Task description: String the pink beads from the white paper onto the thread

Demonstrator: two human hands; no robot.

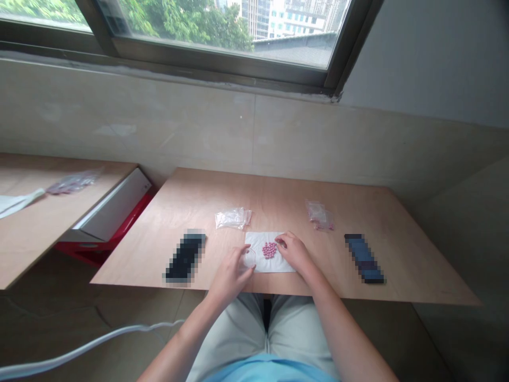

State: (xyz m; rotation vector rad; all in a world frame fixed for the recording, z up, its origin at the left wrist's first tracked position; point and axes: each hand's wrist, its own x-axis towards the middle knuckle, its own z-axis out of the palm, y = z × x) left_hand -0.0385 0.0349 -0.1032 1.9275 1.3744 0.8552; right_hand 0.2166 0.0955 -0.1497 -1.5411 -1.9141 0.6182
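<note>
- Straight to the pink beads [269,250] now: bunched in one roundish patch on the white sheet [274,268], showing no long axis to speak of.
- Lying just left of the right grip [295,251], right by its fingertips, and clearly nearer to that side than to the other.
- Over on the right: thumb and finger drawn close together at the pile's edge, pointing leftward; too small to tell whether pinching a bead or nothing.
- Across to the left grip [231,269]: spread in a C, thumb and forefinger apart, curved about a clear round piece [249,258] at the sheet's left edge; cannot tell whether clasping it firmly.
- Sitting between the two grips, then, to the right of the clear piece, with a narrow strip of bare sheet in the gap.
- Hinging, by the look of it, on that short leftward reach from right fingertips to pile, and on lying roughly level with the clear piece.
- All resting near the front edge of the bench [131,265].
</note>
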